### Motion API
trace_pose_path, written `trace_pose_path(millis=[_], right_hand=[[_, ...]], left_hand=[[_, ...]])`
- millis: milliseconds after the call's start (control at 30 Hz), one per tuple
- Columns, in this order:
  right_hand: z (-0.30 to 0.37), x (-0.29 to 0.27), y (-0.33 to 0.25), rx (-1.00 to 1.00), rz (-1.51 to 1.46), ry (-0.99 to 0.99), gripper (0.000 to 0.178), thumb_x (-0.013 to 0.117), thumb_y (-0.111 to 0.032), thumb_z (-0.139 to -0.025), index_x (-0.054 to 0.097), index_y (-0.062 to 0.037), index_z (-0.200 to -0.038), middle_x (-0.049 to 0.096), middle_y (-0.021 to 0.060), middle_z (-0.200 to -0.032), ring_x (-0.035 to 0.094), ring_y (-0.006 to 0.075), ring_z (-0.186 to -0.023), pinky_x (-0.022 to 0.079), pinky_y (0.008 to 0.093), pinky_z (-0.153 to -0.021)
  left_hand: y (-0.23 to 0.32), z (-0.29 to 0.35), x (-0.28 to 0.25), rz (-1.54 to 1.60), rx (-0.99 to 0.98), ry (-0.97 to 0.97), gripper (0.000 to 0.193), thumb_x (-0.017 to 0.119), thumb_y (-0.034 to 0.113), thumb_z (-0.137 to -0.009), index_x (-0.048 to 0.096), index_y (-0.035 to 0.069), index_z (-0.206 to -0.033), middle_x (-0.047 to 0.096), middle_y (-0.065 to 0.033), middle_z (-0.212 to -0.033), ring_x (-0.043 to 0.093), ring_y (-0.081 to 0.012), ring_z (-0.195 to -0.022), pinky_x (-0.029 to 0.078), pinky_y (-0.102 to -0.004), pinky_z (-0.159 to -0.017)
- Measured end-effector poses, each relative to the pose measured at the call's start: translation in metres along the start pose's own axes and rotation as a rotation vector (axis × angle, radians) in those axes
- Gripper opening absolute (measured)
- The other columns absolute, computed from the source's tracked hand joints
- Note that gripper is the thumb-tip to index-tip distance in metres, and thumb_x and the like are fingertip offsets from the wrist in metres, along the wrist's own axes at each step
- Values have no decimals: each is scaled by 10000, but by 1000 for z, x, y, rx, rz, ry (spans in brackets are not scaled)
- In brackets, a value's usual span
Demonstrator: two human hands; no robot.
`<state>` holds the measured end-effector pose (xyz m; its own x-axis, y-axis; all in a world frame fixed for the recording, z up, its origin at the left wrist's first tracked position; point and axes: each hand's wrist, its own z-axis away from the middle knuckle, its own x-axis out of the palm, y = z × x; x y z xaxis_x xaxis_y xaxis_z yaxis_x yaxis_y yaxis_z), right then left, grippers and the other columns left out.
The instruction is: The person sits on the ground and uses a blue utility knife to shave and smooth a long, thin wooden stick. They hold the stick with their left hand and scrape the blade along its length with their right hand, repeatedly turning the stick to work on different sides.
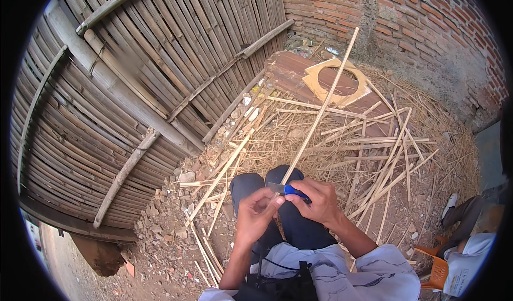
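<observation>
A long pale bamboo strip [319, 115] slants up and away from my lap toward the brick wall. My left hand [253, 215] is closed round its near end, above my knees. In my right hand [318, 199] is a knife with a blue handle [295, 192], gripped in closed fingers. The knife's short, wide blade [275, 187] lies across the strip, close to my left fingertips. The lowest end of the strip is hidden by my left hand.
Loose bamboo strips [386, 175] and shavings [283, 135] cover the ground ahead. A board with a round hole [359, 93] lies on a brown panel [286, 76]. A bamboo fence [133, 87] stands left, a brick wall [411, 25] behind. Another person [470, 258] and an orange chair [439, 271] are at right.
</observation>
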<state>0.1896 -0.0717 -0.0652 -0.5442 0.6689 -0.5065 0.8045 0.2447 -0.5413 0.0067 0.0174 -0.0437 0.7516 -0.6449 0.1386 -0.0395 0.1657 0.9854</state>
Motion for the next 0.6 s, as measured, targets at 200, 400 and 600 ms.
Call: trace_pose_path(millis=[200, 400, 600], right_hand=[[-1, -2, 0, -22, 19, 22, 304, 844, -364, -929, 771, -89, -1036, 690, 51, -773, 686, 249, -596, 516, 363, -511], [-1, -3, 2, -39, 53, 21, 314, 856, -371, -913, 773, -92, -1032, 666, 49, -750, 675, 249, -582, 509, 362, -509], [-18, -23, 51, 164, 147, 358, 296, 810, -315, -983, 792, -39, -1090, 716, 81, -760, 675, 225, -604, 510, 370, -561]], left_hand=[[-1, 7, 1, -44, 90, 30, 261, 793, 46, -1000, 785, -19, -1252, 704, -33, -950, 594, -51, -769, 453, -225, -658], [-4, 7, 4, -102, 176, 73, 201, 781, 3, -993, 792, -71, -1179, 675, -22, -947, 579, -49, -783, 425, -210, -652], [-10, 20, -2, -279, 171, 88, 257, 820, 39, -969, 802, -35, -1214, 709, -30, -880, 591, -59, -783, 451, -228, -663]])
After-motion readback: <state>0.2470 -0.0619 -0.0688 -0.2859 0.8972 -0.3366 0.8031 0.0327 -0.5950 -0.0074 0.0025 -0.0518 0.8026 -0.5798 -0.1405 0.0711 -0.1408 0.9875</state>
